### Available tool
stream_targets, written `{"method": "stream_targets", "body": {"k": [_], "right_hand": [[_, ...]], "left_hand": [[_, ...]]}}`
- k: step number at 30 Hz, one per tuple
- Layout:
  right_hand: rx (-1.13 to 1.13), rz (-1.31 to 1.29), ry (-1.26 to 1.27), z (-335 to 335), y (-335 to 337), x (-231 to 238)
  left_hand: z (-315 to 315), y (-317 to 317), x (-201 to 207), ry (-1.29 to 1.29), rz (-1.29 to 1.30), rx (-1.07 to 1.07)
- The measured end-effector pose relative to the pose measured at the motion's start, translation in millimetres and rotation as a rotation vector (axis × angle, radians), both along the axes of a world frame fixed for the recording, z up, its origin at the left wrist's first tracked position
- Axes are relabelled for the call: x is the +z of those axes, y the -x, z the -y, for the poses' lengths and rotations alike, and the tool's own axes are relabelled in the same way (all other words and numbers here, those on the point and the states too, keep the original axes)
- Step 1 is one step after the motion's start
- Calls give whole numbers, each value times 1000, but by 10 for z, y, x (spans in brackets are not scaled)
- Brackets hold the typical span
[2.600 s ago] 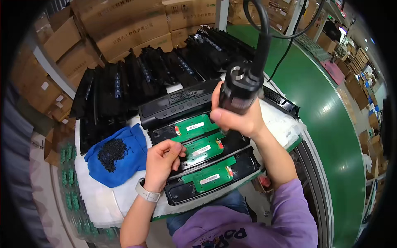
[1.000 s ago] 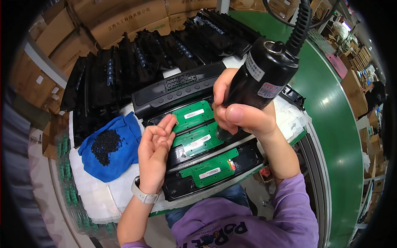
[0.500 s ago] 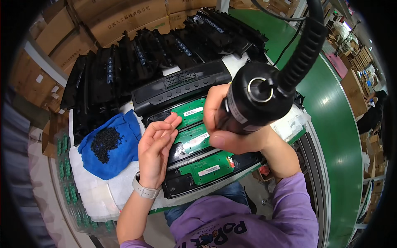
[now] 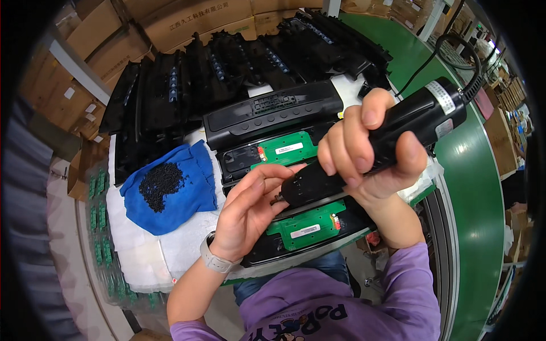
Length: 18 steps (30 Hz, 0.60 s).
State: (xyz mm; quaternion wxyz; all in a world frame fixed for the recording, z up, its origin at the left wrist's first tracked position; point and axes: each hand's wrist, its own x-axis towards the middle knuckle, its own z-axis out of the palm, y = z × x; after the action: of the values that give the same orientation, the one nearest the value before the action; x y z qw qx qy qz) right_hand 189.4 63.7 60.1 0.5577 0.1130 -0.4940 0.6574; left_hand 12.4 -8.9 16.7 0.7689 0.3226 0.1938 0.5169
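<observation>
From where I stand, I see a person in a purple shirt (image 4: 364, 295) with both hands over a table. The right hand (image 4: 369, 182) is wrapped around a fat black power screwdriver (image 4: 418, 116). The tool leans over, with its thin tip pointing down to the left and its cord end up to the right.

The left hand (image 4: 244, 213) has its fingers bent in close around the tip. I can't tell if those fingers are pinching anything. A pale watch (image 4: 216, 258) is on that wrist.

The tool's tip is in the space between two green boards. The far board (image 4: 293, 149) sits in a long black tray, and the near board (image 4: 307, 230) sits in another one, closer to the person's lap. Hands and tool hide most of what lies between them.

Just behind the far board is a long black panel (image 4: 273, 113) with a row of round buttons. To the left, a blue cloth (image 4: 170, 219) holds a pile of tiny black bits (image 4: 159, 184). More black cases (image 4: 227, 62) lie in a row at the back, and big brown boxes (image 4: 205, 23) stand behind them.
</observation>
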Motion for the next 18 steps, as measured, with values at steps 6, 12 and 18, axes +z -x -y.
{"method": "stream_targets", "body": {"k": [6,12,18], "right_hand": [[-23,-42,19,-8,-23,5],[-109,-83,20,-75,-161,51],[-110,-94,32,-60,-186,72]], "left_hand": [[1,75,-38,13,-103,-18],[11,88,58,26,-602,70],[10,98,28,-8,-688,106]]}}
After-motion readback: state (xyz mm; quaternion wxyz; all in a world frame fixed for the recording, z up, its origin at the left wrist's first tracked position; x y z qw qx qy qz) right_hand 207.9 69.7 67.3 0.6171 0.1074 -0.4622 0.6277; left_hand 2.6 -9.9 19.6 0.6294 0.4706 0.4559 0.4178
